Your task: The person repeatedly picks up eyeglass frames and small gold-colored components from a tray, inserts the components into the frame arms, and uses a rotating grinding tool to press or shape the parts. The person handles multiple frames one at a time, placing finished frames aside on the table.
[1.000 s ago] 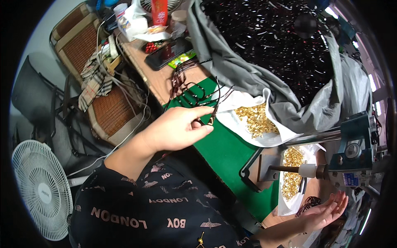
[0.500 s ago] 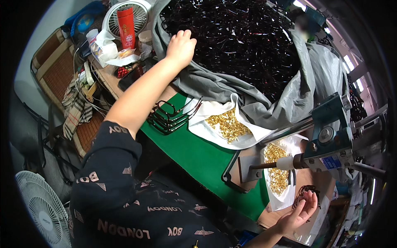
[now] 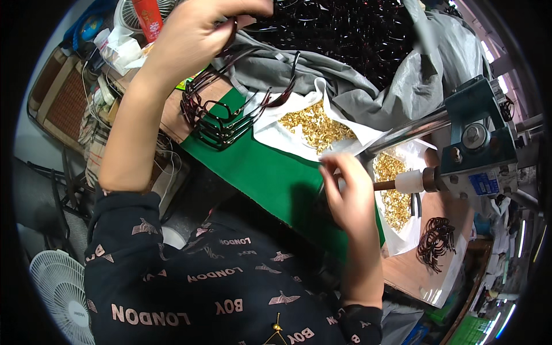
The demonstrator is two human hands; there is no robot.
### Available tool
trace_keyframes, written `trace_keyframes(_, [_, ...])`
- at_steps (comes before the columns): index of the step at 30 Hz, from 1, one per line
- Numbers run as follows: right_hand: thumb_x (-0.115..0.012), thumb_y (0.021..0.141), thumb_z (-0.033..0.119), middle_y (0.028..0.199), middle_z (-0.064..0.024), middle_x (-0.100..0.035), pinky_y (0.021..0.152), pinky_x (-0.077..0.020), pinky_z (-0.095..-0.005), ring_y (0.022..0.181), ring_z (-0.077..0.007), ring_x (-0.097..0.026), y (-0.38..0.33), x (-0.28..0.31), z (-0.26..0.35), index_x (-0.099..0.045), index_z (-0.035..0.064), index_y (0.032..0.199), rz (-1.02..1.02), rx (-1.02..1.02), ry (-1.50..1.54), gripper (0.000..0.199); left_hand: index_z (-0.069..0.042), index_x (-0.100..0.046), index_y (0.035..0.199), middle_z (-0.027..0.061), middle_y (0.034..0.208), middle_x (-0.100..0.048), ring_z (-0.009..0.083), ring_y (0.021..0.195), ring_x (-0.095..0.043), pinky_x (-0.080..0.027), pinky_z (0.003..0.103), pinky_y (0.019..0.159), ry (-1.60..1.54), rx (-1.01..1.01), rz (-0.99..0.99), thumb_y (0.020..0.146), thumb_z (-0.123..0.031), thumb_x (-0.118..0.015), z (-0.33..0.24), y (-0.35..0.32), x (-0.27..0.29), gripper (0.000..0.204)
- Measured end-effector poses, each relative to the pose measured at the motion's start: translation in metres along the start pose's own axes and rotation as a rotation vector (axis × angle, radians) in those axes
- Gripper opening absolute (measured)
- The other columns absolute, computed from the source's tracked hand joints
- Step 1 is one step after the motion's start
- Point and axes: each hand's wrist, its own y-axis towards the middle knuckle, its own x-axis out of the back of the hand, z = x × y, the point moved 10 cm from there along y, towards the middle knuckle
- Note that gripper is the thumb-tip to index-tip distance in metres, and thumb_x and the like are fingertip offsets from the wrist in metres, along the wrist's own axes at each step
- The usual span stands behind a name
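My left hand (image 3: 195, 34) is raised at the top of the view, shut on a dark eyeglass frame (image 3: 276, 80) that dangles over the bench. Below it, a stack of similar dark frames (image 3: 215, 123) rests on the green mat (image 3: 259, 172). My right hand (image 3: 348, 190) hovers over the mat's right part, its fingertips bunched at the edge of a white bag of small gold parts (image 3: 313, 126). Whether those fingers pinch anything is hidden. A big heap of dark frames (image 3: 345, 29) lies on grey cloth behind.
A blue-grey press machine (image 3: 477, 144) with a long steel lever stands right, over a second heap of gold parts (image 3: 394, 195). Dark small pieces (image 3: 437, 241) lie on the wooden top. A red can (image 3: 149, 17), clutter, a woven chair (image 3: 63, 98) and a white fan (image 3: 57, 287) are left.
My left hand came back from the far heap, holding a frame up close. My right hand moved from the lower right by the press up to the bag of gold parts.
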Motion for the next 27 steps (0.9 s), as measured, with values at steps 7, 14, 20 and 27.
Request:
trace_keyframes(7, [-0.071,0.074,0.014,0.080,-0.0194,-0.062,0.072,-0.0482,-0.0432,0.079,-0.0375,-0.060,0.041,-0.057,-0.084,-0.060,0.0006,0.085,0.151,-0.245,-0.484,0.021,-0.004,-0.044,0.134,0.0067,0.094,-0.061,0.0039,0.065,-0.056,-0.042,0.015,0.053,-0.684,0.755,-0.071,0.097,-0.013,-0.045,0.061,-0.081,0.029,0.039])
trace_keyframes(14, [-0.074,0.070,0.012,0.074,-0.0161,-0.062,0.067,-0.0490,-0.0406,0.072,-0.0339,-0.062,0.043,-0.062,-0.099,-0.059,0.0011,0.083,0.130,-0.227,-0.399,0.022,0.005,-0.045,0.130,0.0137,0.104,-0.060,0.0135,0.075,-0.061,-0.047,0.020,0.059,-1.334,0.661,-0.314,0.090,-0.014,-0.053,0.011,-0.107,0.019,0.045])
trace_keyframes(20, [-0.071,0.074,0.003,0.077,-0.0117,-0.063,0.068,-0.0497,-0.0298,0.071,-0.0202,-0.063,0.042,-0.023,-0.073,-0.061,0.0006,0.093,-0.107,-0.255,-0.039,0.021,-0.002,-0.029,0.142,0.0146,0.110,-0.053,0.0116,0.082,-0.053,-0.044,0.020,0.059,-1.541,0.514,-0.106,0.082,-0.001,-0.055,-0.045,-0.102,-0.023,0.065])
trace_keyframes(27, [-0.065,0.082,-0.006,0.088,-0.0056,-0.062,0.074,-0.0496,-0.0245,0.074,-0.0116,-0.059,0.004,-0.017,-0.050,-0.058,-0.0004,0.099,-0.270,-0.287,1.176,0.019,0.002,-0.038,0.134,0.0074,0.099,-0.060,0.0121,0.090,-0.058,-0.046,0.024,0.082,-1.228,0.808,0.231,0.083,0.008,-0.058,-0.087,-0.121,-0.107,0.055])
